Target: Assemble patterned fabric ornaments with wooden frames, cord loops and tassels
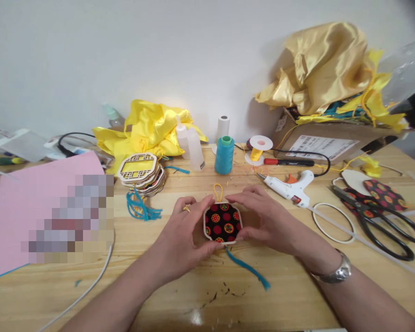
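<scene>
A framed fabric ornament (222,223) lies between my hands, black cloth with red and orange round flowers inside a pale wooden rim. From its top rises a yellow cord loop (218,190), and a teal tassel (249,267) trails from its bottom edge toward the lower right. My left hand (186,230) grips the left side, thumb at the lower edge and fingers at the top. On the opposite side, my right hand (266,216) holds the rim between its thumb and fingers.
Right of my hands lie a glue gun (290,186), a wooden ring (334,223) and black-handled scissors (383,226). Behind stand a teal thread cone (224,156) and white bottles (194,150). Stacked ornaments (138,168) and pink paper (38,193) are left; a cardboard box (318,143) is back right.
</scene>
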`<state>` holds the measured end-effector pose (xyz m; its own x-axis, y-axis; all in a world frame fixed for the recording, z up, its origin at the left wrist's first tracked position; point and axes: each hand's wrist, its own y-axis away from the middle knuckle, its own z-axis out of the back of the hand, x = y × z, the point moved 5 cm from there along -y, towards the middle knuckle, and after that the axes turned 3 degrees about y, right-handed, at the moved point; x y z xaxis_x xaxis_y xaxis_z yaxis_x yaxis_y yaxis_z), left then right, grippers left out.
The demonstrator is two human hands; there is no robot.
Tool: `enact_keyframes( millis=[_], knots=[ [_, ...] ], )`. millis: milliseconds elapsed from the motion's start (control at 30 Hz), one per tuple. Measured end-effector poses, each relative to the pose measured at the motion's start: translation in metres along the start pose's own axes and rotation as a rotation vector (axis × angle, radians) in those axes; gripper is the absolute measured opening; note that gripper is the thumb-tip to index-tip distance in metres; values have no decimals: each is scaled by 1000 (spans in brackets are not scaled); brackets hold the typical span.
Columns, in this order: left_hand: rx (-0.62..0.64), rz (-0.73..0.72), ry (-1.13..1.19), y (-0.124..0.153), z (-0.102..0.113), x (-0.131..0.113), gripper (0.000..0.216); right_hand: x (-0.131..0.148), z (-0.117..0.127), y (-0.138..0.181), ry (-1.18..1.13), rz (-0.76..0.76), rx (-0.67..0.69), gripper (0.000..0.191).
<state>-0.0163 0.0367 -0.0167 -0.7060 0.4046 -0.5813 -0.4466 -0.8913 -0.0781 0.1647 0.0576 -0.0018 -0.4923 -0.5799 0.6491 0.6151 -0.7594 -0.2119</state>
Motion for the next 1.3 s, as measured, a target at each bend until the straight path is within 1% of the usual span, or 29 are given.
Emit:
enact_keyframes(
  millis=[500, 667, 1000, 1300],
  knots=[
    [4, -8, 4, -1, -2, 1, 78, -2, -2, 0, 6, -25, 19, 61],
    [4, -9, 24, 1, -2, 2, 78, -2, -2, 0, 0, -21, 20, 58],
    [-7, -13, 21, 1, -3, 2, 79, -3, -2, 0, 11, -11, 19, 60],
    [11, -1, 24, 0, -5, 4, 79, -3, -3, -1, -2, -19, 21, 57]
  ],
)
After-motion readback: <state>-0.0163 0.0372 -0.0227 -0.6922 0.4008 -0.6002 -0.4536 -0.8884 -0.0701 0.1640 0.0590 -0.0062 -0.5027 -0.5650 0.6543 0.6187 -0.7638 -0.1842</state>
